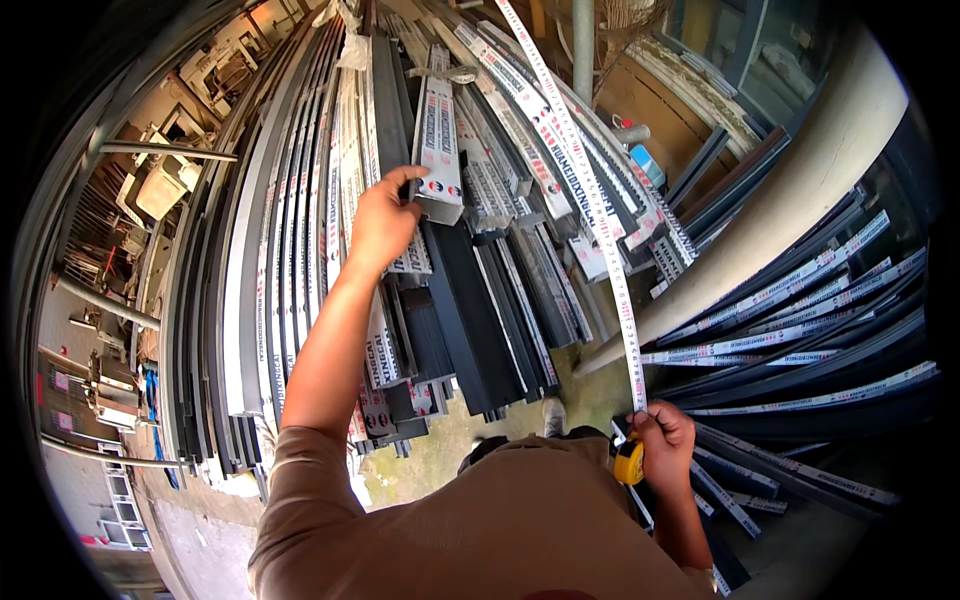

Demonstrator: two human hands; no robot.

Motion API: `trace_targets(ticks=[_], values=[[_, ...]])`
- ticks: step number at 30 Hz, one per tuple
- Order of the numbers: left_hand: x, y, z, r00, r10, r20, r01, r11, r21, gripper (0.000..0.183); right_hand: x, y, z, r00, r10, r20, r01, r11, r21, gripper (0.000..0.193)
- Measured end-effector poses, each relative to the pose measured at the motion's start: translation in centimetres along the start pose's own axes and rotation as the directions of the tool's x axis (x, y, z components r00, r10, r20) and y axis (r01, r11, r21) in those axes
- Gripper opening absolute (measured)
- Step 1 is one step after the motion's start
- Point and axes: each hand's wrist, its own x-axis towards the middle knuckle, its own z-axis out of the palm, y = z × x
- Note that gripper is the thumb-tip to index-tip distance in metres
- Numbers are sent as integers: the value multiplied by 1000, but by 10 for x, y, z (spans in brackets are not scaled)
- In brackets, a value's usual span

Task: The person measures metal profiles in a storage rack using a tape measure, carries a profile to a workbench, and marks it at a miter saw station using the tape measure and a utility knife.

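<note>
My left hand (382, 228) reaches forward and grips the left edge of a long profile bar (440, 140) near its close end. White printed film covers that bar, and it lies on top of a stack of similar bars. At the lower right, my right hand (664, 440) is closed around a yellow tape measure (629, 464). Its white blade (624, 310) is drawn out far ahead, crossing over the right side of the stack and leaving the top of the view. The blade's far end is out of view.
Long dark and film-wrapped bars (290, 200) fill the rack to the left. A thick pale pole (790, 200) slants across the right, with more bars (800, 350) beyond it. Metal rack arms (110, 300) stand at the far left. A window (760, 50) is at the upper right.
</note>
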Motion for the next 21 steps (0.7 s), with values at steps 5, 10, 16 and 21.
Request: trace_targets(ticks=[5,10,16,21], values=[[11,55,19,999,7,31,-15,961,275,48,11,14,-10,999,-53,-7,53,999,-11,9],[33,62,43,950,9,313,-175,844,507,44,19,12,-12,996,-92,9,93,996,-19,8],[10,94,47,896,24,443,-245,859,448,48,20,12,-21,994,-111,-11,110,993,-49,6],[23,66,7,996,58,74,-90,801,592,67,26,18,-30,987,-160,-9,159,984,-77,6]])
